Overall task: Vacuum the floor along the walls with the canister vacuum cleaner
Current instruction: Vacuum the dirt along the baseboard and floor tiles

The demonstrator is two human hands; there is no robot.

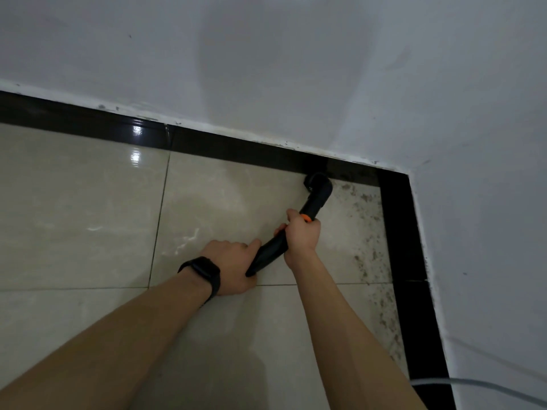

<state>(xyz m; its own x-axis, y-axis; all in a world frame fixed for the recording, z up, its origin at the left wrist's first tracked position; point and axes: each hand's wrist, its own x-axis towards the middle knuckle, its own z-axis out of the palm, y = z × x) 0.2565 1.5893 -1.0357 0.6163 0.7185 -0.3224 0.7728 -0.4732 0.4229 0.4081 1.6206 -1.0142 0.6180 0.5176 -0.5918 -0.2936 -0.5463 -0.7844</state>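
The vacuum tube [271, 250], black and curved, slants up across the middle of my view toward the corner of the room, and both hands are on it. Starting at the far left, I see glossy beige floor tiles [83, 208] with a bright glare spot. A black baseboard [231, 147] edges them below a white wall [266, 63]. Next comes a black watch [203, 273] on the left wrist. The left hand [232, 266] grasps the tube's lower end, with its forefinger lying along the tube. Further right, the right hand [302, 236] is wrapped round the tube just below an orange ring [306, 217]. Past the ring, the tube bends into the nozzle [317, 184], which sits on the tile against the far baseboard, near the corner. To the right of the nozzle, brown dirt specks [370, 232] run along the floor by the side wall's baseboard. At the bottom right, a grey cord [485, 385] crosses that baseboard.
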